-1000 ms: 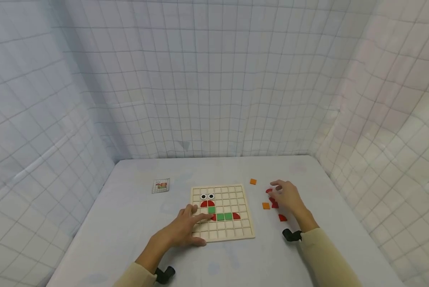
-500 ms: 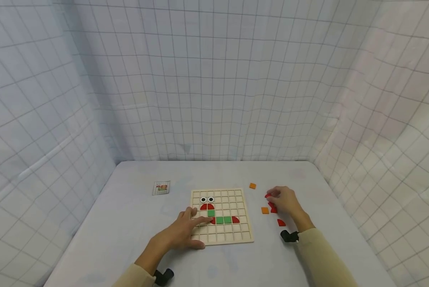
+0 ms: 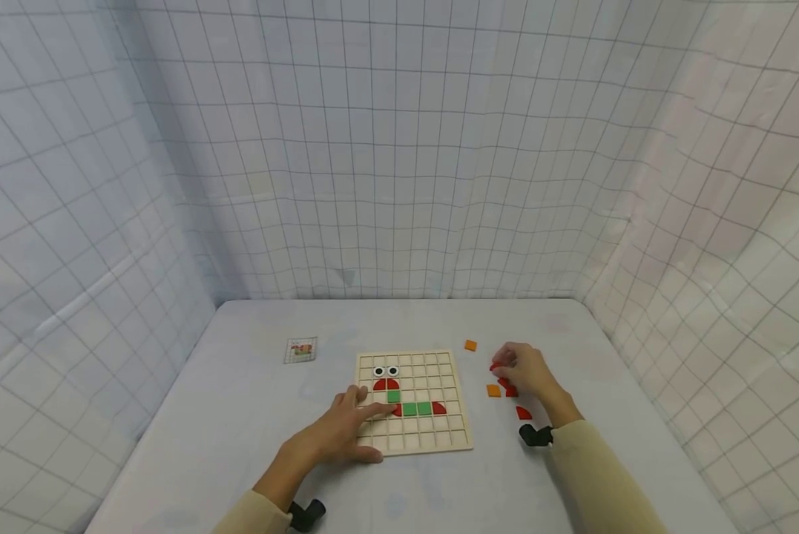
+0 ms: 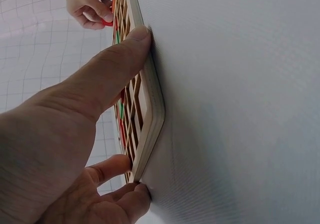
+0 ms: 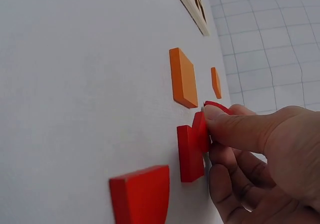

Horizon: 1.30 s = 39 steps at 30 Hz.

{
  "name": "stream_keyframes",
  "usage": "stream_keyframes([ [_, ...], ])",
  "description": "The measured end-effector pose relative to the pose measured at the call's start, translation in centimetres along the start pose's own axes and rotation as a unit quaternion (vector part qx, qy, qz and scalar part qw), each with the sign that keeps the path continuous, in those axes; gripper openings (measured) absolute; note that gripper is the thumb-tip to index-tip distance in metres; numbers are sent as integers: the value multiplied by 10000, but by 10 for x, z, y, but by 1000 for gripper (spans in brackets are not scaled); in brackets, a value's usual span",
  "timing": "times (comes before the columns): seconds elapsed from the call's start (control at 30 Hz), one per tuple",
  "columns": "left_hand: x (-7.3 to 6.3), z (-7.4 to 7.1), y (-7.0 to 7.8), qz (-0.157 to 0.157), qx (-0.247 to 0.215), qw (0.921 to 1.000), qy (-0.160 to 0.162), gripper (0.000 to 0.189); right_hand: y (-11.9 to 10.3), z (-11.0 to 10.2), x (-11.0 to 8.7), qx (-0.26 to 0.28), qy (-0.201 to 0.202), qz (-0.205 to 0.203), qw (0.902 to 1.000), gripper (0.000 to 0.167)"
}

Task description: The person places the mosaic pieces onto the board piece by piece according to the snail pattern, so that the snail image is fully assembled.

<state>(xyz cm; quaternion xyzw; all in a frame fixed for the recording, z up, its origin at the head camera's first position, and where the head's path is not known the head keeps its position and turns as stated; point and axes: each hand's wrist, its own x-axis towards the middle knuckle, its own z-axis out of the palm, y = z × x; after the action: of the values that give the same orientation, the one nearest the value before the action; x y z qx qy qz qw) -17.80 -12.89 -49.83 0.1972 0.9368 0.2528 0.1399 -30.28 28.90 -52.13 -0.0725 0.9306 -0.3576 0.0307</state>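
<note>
My left hand (image 3: 339, 430) rests on the near left part of a pale wooden grid board (image 3: 432, 442). Its index finger reaches over a red quarter-round tile, while the thumb (image 4: 115, 64) lies straight along the board's near edge. Laid on the board are two eye tiles (image 3: 386, 371), several red quarter-round tiles (image 3: 439, 409) and green square tiles (image 3: 409, 409). Right of the board, my right hand (image 3: 529, 371) pinches a red quarter-round tile (image 5: 217, 106) between thumb and fingers. Close under it stand two more red tiles (image 5: 190, 154), touching or nearly so.
Another red tile (image 3: 523, 412) lies nearer to me. Two orange square tiles, one close (image 3: 493, 391) and one farther back (image 3: 470, 345), are between the board and my right hand. A small picture card (image 3: 300, 350) lies at the back left. Gridded cloth walls (image 3: 399, 185) surround the white table.
My right hand has closed its fingers on the red quarter-round tile and drawn it slightly left. The left hand keeps its place on the board. The head view has tilted a little.
</note>
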Motion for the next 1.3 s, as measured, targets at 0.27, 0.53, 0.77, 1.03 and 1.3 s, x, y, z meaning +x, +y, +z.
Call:
stream_keyframes([
  [0.27, -3, 1, 2, -18, -74, 10000, -46, 85, -7, 7, -1, -17, 29, -434, 9991, 10],
  [0.53, -1, -1, 3, -113, 38, 9999, 20, 85, -30, 12, -1, 102, 58, -541, 9985, 7],
  [0.77, 0, -3, 3, -154, 28, 9999, -2, 86, -44, 26, -1, 289, -49, -769, 9966, 8],
  [1.03, 1, -1, 4, -12, -31, 10000, -65, 86, -59, 42, -2, 282, -146, -920, 9953, 8],
  [1.3, 2, -1, 4, -192, -2, 9998, -47, 84, -79, 63, 1, 376, -365, -1122, 9923, 8],
])
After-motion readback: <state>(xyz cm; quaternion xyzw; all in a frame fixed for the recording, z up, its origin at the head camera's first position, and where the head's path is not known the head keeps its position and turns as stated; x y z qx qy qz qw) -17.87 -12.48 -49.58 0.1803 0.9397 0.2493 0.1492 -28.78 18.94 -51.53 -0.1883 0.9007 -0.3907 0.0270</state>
